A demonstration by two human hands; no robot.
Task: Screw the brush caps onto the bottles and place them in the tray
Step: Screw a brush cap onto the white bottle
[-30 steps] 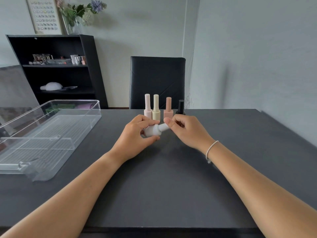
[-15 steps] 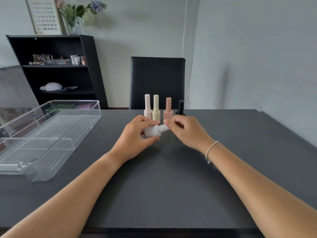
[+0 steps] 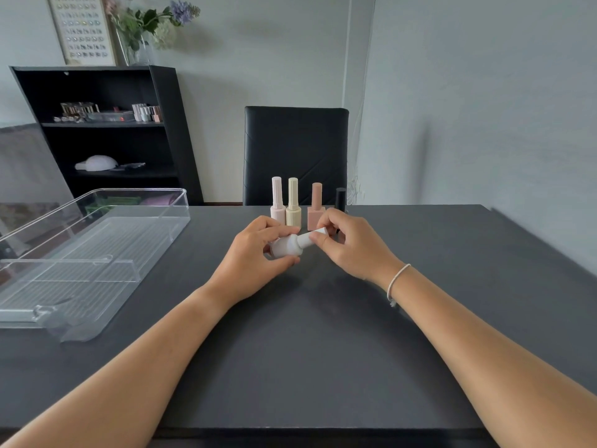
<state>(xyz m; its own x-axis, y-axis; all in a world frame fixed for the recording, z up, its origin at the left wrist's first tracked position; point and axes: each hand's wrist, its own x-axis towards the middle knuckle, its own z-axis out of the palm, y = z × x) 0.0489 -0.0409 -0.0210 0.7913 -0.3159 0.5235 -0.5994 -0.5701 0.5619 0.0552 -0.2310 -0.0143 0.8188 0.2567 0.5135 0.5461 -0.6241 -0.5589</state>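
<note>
A small white bottle with a rounded body (image 3: 286, 246) is held tilted on its side just above the dark grey bench (image 3: 307, 350), at the centre of the frame. The body is gripped by the left hand (image 3: 255, 260), whose fingers and thumb are curled around it. The bottle's slim white brush cap (image 3: 311, 238), pointing to the right and slightly upward, is pinched between the thumb and fingertips of the right hand (image 3: 350, 245); a thin white bracelet (image 3: 396, 281) is worn on that wrist.

Just behind the hands, four capped bottles are lined up upright near the far edge of the bench: a pale pink ribbed bottle (image 3: 277, 205), a cream ribbed bottle (image 3: 293, 206) right beside it, a dusty pink square bottle (image 3: 316, 208), and a black bottle (image 3: 340, 198) partly hidden behind the right hand.

A clear rectangular plastic tray (image 3: 97, 253) with a ribbed floor is set on the bench at the left of the frame, well apart from the bottles. No bottle is seen inside it.

A black chair (image 3: 295, 150) is placed behind the bench at upper centre, and a black shelf unit (image 3: 106, 130) carrying small items is seen at upper left.
</note>
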